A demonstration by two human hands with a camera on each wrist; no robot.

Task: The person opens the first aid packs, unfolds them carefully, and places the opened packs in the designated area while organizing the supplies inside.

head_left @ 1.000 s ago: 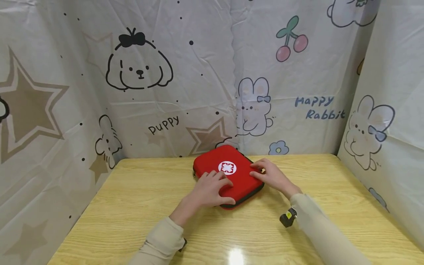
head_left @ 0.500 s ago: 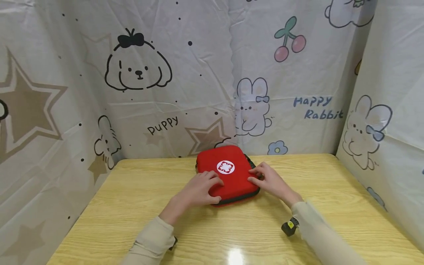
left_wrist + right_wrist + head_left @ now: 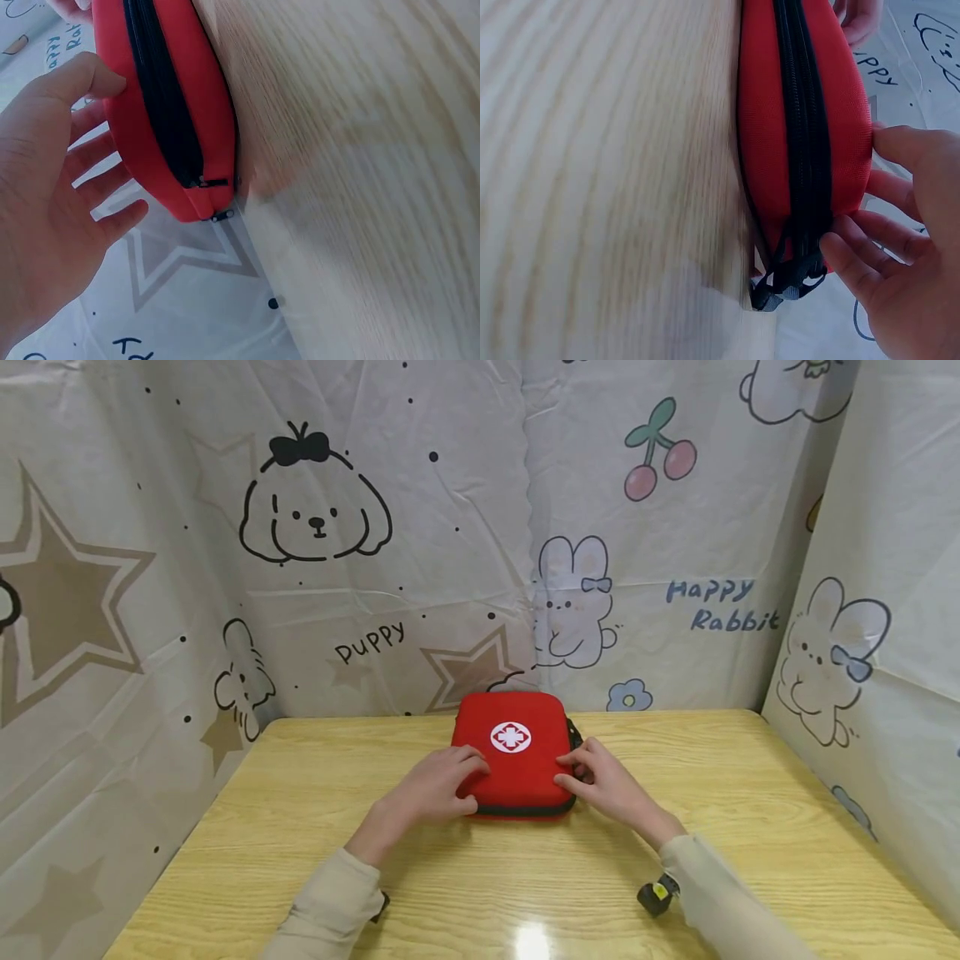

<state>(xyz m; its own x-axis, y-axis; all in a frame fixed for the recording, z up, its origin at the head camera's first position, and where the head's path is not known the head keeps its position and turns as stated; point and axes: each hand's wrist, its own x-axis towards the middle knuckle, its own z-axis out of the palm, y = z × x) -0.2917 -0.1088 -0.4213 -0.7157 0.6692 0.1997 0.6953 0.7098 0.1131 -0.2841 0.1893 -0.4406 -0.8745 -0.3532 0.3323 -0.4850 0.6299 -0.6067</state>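
Note:
A red zipped first-aid case [image 3: 517,777] with a white cross emblem lies flat at the back middle of the table. My left hand [image 3: 435,781] rests on its left part with fingers loosely bent, the thumb at the front left corner. In the left wrist view, the thumb of that left hand [image 3: 56,172] touches the red side above the black zipper [image 3: 161,97]. On the right edge, my right hand [image 3: 611,785] holds the case, thumb and index finger on top. In the right wrist view, other fingers [image 3: 847,262] curl at the corner beside a black strap [image 3: 784,289].
The light wood table [image 3: 465,893] spreads in front of the case. Behind it hangs a printed cloth [image 3: 375,593], with more cloth at both sides. A small black device [image 3: 656,897] sits at my right wrist.
The case has turned from a skewed angle to nearly square with the table's back edge. Both hands have moved along with it, the left one shifting slightly left.

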